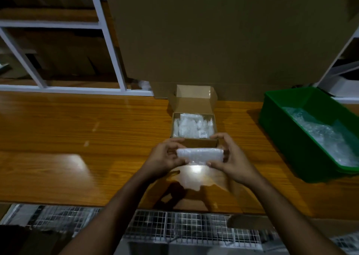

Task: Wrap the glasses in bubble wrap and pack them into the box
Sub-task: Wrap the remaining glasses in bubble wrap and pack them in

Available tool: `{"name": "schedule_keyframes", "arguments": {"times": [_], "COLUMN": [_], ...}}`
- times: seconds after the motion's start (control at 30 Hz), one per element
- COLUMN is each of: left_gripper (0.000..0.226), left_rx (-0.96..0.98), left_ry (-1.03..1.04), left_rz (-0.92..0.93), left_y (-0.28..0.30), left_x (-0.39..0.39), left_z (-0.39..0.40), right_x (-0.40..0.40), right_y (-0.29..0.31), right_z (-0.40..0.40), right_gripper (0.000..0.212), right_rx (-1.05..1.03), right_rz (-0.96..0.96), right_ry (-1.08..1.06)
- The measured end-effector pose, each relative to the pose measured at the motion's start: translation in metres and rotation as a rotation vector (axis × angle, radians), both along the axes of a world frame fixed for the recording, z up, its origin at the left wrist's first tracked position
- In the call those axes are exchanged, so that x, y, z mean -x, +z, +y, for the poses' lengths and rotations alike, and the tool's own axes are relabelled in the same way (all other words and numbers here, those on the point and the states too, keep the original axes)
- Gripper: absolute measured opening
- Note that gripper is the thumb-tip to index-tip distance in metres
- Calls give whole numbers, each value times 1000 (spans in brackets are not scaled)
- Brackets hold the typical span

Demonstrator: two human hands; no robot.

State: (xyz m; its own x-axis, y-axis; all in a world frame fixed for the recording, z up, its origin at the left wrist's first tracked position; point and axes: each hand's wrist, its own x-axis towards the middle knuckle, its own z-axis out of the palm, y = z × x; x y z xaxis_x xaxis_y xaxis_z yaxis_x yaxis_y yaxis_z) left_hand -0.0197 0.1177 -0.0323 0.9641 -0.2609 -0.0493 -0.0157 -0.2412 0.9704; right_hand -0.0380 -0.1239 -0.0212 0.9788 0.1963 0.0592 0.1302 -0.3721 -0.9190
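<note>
My left hand and right hand each grip an end of the bubble-wrapped bundle; its contents are hidden. The open box sits just beyond my hands on the desk, holding blurred white wrapping.

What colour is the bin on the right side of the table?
Green. The bin holds loose bubble wrap; it shows in the head view, the only one.

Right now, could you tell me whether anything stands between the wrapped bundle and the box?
Nothing visible does. Both hands, left and right, hold the bundle just in front of the box, whose lid is up. White wrapped packets already fill much of the inside.
</note>
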Motion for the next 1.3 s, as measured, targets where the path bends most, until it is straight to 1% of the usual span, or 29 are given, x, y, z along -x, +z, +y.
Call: {"name": "schedule_keyframes", "arguments": {"times": [0.03, 0.07, 0.1, 0.13, 0.17, 0.23, 0.3, 0.33, 0.4, 0.47, 0.53, 0.57, 0.63, 0.7, 0.77, 0.87, 0.93, 1.0, 1.07, 1.13, 1.23, 1.3], "left_gripper": [23, 18, 16, 15, 16, 19, 20, 19, 17, 15, 13, 15, 19, 27, 34, 35, 37, 41, 46, 46, 41, 41], "left_rx": [-73, -136, -202, -271, -335, -449, -576, -626, -664, -653, -683, -702, -739, -822, -933, -1023, -1048, -1071, -1076, -1077, -1040, -1018], "left_ry": [15, 24, 34, 49, 73, 107, 80, 52, 19, 21, 0, -23, -76, -143, -192, -172, -161, -159, -157, -161, -156, -133], "left_rz": [-70, -144, -221, -298, -367, -476, -544, -545, -488, -416, -348, -315, -293, -342, -408, -526, -573, -590, -609, -616, -567, -485], "left_y": [3, 6, 8, 9, 10, 6, -1, -5, -12, -13, -8, -6, -2, 0, 0, -7, -14, -20, -23, -22, -24, -23], "left_x": [-10, -19, -28, -35, -44, -58, -68, -72, -78, -83, -90, -92, -93, -90, -85, -81, -81, -82, -82, -83, -86, -89], "left_z": [-1, -2, -4, -4, -6, -8, -11, -11, -11, -11, -12, -13, -14, -12, -10, -13, -15, -15, -15, -15, -16, -16], "right_x": [-10, -20, -32, -42, -52, -67, -75, -77, -78, -77, -77, -77, -78, -81, -85, -89, -90, -91, -91, -91, -90, -90], "right_y": [4, 7, 7, 5, 5, 1, -3, -4, -8, -11, -12, -12, -15, -16, -16, -15, -14, -12, -10, -10, -15, -17], "right_z": [0, 0, 0, 0, 2, 6, 11, 13, 15, 16, 17, 18, 20, 21, 22, 24, 26, 28, 29, 29, 27, 25], "right_gripper": [58, 53, 44, 34, 29, 29, 30, 30, 29, 29, 42, 47, 43, 35, 34, 31, 28, 27, 32, 39, 35, 30], "right_rx": [51, 118, 209, 321, 427, 607, 739, 800, 892, 957, 982, 983, 988, 1010, 1038, 1019, 1013, 1081, 1116, 1091, 1057, 1025], "right_rz": [-51, -122, -220, -319, -403, -500, -518, -503, -431, -345, -290, -275, -282, -270, -270, -283, -265, -253, -242, -225, -230, -224], "right_ry": [-24, -44, -70, -94, -121, -160, -137, -109, -52, 18, 73, 89, 103, 109, 112, 125, 130, 150, 156, 148, 138, 133]}}
